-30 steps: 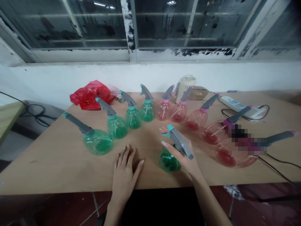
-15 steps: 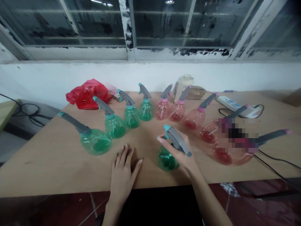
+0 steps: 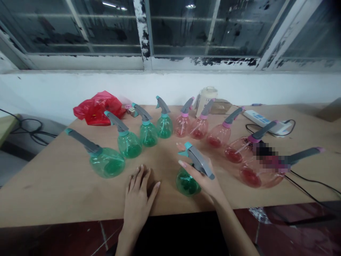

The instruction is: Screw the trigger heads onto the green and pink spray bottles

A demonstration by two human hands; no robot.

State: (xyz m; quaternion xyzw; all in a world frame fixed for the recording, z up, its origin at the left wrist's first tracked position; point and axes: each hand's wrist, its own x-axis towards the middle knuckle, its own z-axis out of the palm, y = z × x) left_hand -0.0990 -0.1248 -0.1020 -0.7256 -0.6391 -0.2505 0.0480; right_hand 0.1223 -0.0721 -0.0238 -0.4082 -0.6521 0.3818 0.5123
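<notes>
Plainly, we keep our right hand [image 3: 205, 183] clasped around a green sprayer [image 3: 198, 159] near the worktop's [image 3: 53, 192] front edge, our left hand [image 3: 137, 197] palm-down, fingers apart.

The spray bottles [image 3: 188, 185] are glossy plastic, the red bag [image 3: 98, 108] crinkled plastic, the tabletop [image 3: 66, 199] perhaps smooth wood.

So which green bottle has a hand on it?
The green bottle in front, right of centre: the right grip is around its top. No hand touches the other four green ones.
</notes>
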